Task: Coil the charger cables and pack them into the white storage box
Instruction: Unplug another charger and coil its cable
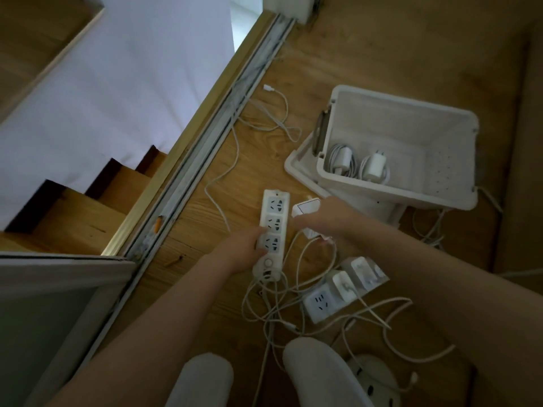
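While the left hand holds the power strip on the floor, the right hand seems to grip a charger beside it, near the white box. The block looks light and smooth, so pinch its sides; the thin cable is limp.

The picture is dim and a little grainy, and the wooden floor looks dull brown. The brightest parts are the pale bluish wall in the upper left and a strip of daylight at the top edge. Shadows are soft, darkest along the right edge of the floor. The left hand and right hand are slightly blurred, and the wide lens bends the door track.
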A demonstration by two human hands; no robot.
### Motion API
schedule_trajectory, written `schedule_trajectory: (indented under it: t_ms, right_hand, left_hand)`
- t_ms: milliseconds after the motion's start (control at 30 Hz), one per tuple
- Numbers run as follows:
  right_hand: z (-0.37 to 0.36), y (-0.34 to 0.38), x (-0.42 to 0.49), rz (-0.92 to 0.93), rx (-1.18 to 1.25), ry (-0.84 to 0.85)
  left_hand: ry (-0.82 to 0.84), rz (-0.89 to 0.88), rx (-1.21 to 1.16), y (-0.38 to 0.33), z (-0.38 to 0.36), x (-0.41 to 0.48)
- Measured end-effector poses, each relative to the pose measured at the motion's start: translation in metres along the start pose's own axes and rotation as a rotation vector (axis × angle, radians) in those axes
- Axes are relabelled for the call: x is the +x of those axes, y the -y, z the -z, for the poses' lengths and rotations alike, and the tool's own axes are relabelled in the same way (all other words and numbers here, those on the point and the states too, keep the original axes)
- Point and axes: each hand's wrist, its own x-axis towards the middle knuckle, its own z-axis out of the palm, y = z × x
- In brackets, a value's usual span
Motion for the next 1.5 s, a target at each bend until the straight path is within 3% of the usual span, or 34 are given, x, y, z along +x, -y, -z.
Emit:
schedule_trajectory:
  t_ms: [100,200,267,433,600,733,833,1000,1233,1333,1400,1500]
  right_hand:
    - [0.012,0.006,-0.021,0.081,0.078,-0.181]
    - [0.026,0.02,-0.042,0.178,0.234,-0.252]
    - [0.034,0.033,-0.06,0.26,0.314,-0.263]
    - [0.062,0.058,-0.118,0.532,0.284,-0.407]
    - [0.072,0.066,-0.181,0.779,0.295,-0.375]
    - [0.066,0.067,-0.219,0.994,0.344,-0.433]
    - [0.06,0.068,-0.242,1.001,0.321,-0.383]
    - [0.034,0.057,-0.256,0.913,0.214,-0.129]
    - [0.009,0.045,-0.264,1.065,-0.065,-0.147]
    - [0.006,0.032,-0.27,1.025,-0.198,-0.06]
    - [0.013,0.022,-0.272,1.011,-0.39,-0.112]
    - [0.032,0.003,-0.267,0.989,-0.57,-0.231]
  left_hand:
    - [0.01,0.05,0.084,-0.021,0.018,-0.021]
    - [-0.058,0.052,0.253,-0.039,0.037,-0.04]
    - [-0.16,0.007,0.081,-0.056,0.05,-0.053]
    - [-0.331,-0.267,-0.61,-0.139,0.087,-0.111]
    - [-0.253,-0.47,-1.04,-0.199,0.12,-0.17]
    - [-0.292,-0.549,-1.204,-0.212,0.131,-0.207]
    - [-0.327,-0.57,-1.335,-0.215,0.128,-0.235]
    - [-0.326,-0.493,-1.471,-0.204,0.131,-0.27]
    - [-0.182,-0.531,-1.763,-0.189,0.138,-0.305]
    - [-0.045,-0.471,-1.663,-0.182,0.135,-0.315]
    - [0.043,-0.45,-1.394,-0.174,0.135,-0.326]
    - [0.04,-0.429,-0.893,-0.16,0.134,-0.343]
